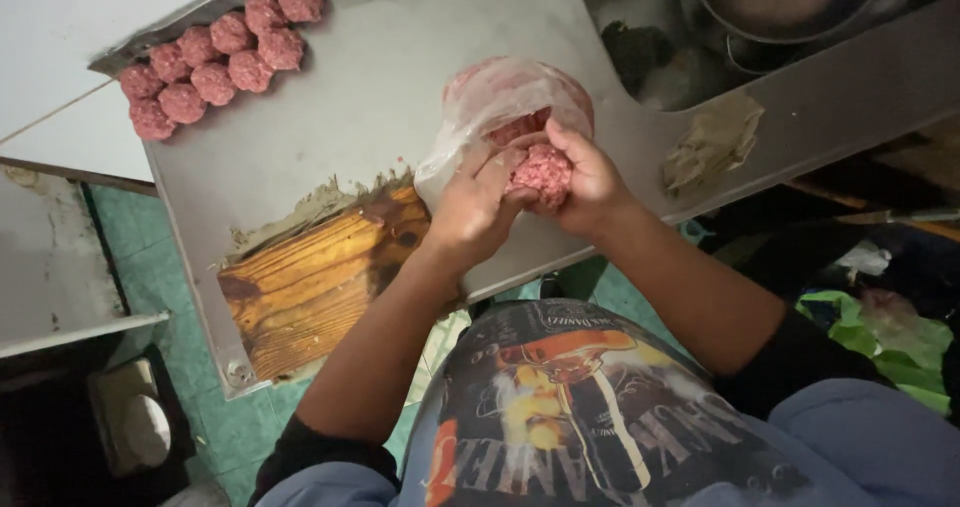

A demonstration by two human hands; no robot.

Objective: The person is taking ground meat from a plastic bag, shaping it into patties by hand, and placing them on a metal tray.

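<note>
Both hands meet over the grey metal counter point(340, 117). My left hand point(475, 207) and my right hand point(590, 182) cup a lump of pink minced meat point(543, 172) between their fingers. Just beyond them lies a clear plastic bag of minced meat point(500, 102), its mouth open toward the hands. At the counter's far left corner several rounded meatballs point(215, 57) sit in two rows.
A patch of bare wood point(310, 277) shows where the counter's metal skin is torn. A crumpled brown scrap point(712, 142) lies to the right, near a sink with a metal bowl point(790, 2). White tiles sit at the upper left, green floor below.
</note>
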